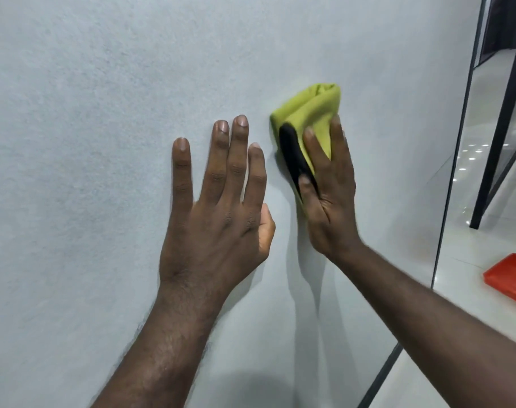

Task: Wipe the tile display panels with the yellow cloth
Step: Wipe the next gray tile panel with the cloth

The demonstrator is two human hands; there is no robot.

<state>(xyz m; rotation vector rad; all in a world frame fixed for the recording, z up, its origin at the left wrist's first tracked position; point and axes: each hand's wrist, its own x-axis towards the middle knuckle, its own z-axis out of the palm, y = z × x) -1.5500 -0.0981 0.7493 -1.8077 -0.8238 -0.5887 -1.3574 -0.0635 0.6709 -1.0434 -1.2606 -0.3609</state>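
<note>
One large grey tile display panel [103,113] fills most of the view. Its surface is matt and finely mottled, and a dark edge strip [454,160] closes its right side. Beyond that strip lies a glossy pale floor [471,319] carrying a black metal frame [498,128].

The left grip [215,219] is spread: four fingers lie straight and flat on the panel, thumb tucked to the side, holding nothing. The right grip [330,195], just beside it, clasps the yellow cloth [312,107], with fingers and thumb wrapped over the bunched fabric and pressing it against the panel. The cloth is folded into a wad. A black patch [290,154] shows on its left edge, and the upper fold stands clear of the fingertips. A red tray [513,278] lies on the floor, well apart from both grips.

Step in hand, as judged: wiping the middle-right zone of this panel, with the left grip bracing. The next move calls for even pressure on the wad, a stroke across adjoining surface, and relocation of the left grip out of the cloth's path
</note>
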